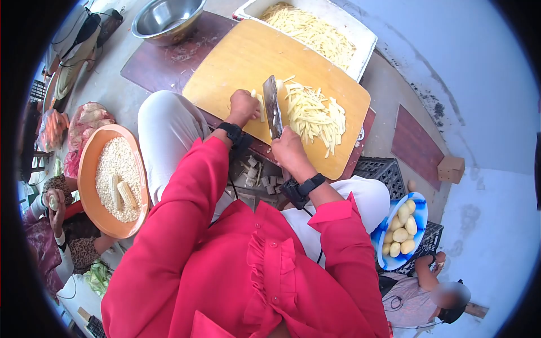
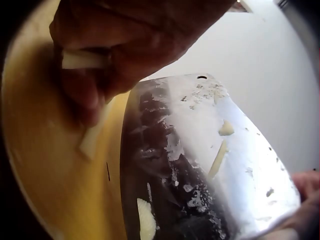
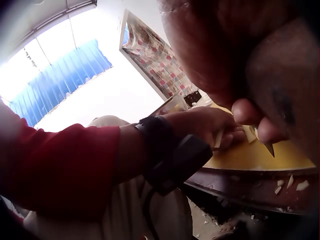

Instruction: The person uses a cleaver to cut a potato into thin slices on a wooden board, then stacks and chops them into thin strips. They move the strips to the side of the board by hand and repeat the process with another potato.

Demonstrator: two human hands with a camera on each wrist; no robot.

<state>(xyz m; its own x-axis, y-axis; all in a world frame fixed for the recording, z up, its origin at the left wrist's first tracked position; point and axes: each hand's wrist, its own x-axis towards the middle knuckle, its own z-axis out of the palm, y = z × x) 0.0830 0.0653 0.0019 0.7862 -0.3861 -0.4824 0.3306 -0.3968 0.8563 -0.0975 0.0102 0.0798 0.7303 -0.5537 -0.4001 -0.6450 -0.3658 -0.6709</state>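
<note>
My right hand (image 1: 290, 149) grips the handle of a cleaver (image 1: 272, 106), its broad blade standing on edge over the yellow cutting board (image 1: 225, 65). Left of the blade, my left hand (image 1: 244, 107) has curled fingers around pale potato pieces (image 2: 82, 60). One piece pokes out between the fingers in the left wrist view, and another lies under the fingertips. Bits of potato cling to the blade's wet side. A heap of cut potato strips (image 1: 318, 118) lies on the board to the right of the cleaver. Part of the handle is hidden inside my right hand.
A white box (image 1: 363, 42) of potato strips stands behind the board, a steel bowl (image 1: 163, 25) at back left. An orange tub (image 1: 90, 211) of kernels is left; a blue-white basin (image 1: 422, 211) of peeled potatoes is right. Other people sit at both sides.
</note>
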